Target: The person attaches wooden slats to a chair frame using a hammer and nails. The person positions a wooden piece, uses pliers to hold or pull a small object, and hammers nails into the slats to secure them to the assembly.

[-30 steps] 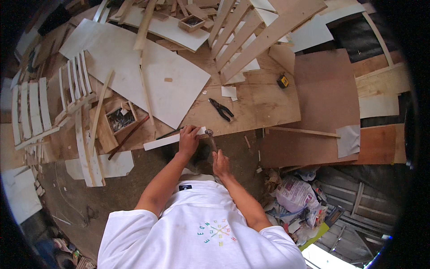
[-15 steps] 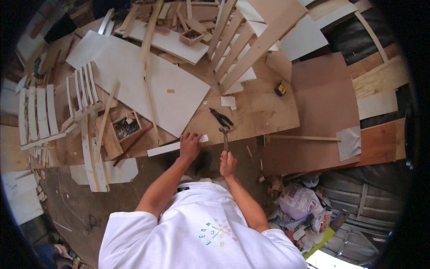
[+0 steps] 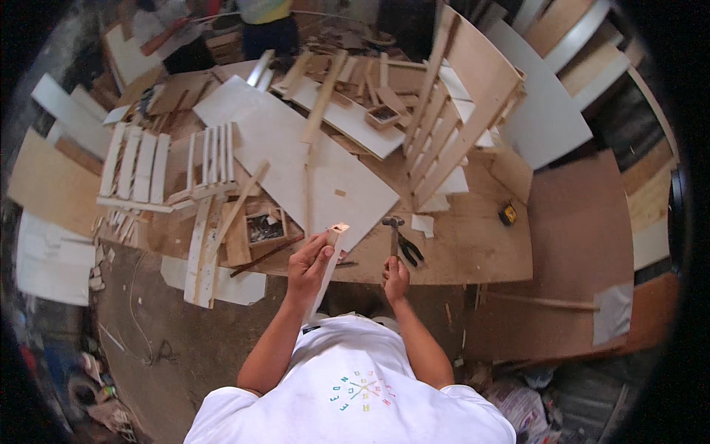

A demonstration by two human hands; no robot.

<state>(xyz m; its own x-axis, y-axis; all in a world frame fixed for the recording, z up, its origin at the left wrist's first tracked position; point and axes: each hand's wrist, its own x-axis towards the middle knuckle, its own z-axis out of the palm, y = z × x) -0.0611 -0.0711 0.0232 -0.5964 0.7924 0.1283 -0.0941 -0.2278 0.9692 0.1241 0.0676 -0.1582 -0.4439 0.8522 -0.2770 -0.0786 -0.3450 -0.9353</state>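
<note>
My left hand (image 3: 305,272) is closed round a white wooden strip (image 3: 322,291), raised off the table and tilted. Its bare wood end points up past my fingers, and its lower end reaches toward my shirt. Within my right hand (image 3: 396,280) is the handle of a hammer (image 3: 393,231), head up, over the table's near edge. Just right of the hammer lies a pair of pliers (image 3: 411,251) with black handles, on the brown tabletop (image 3: 473,255).
A white panel (image 3: 274,159) lies across the table. Slatted frames stand left (image 3: 140,166) and right (image 3: 458,111). An open box of nails (image 3: 265,226), a yellow-black tape measure (image 3: 507,213) and a paper scrap (image 3: 423,225) are nearby. Two people (image 3: 268,22) stand beyond the table.
My left hand has lifted the strip off the table edge and turned it end-up. The hammer stays in my right hand. The view has tilted up, bringing two people into sight.
</note>
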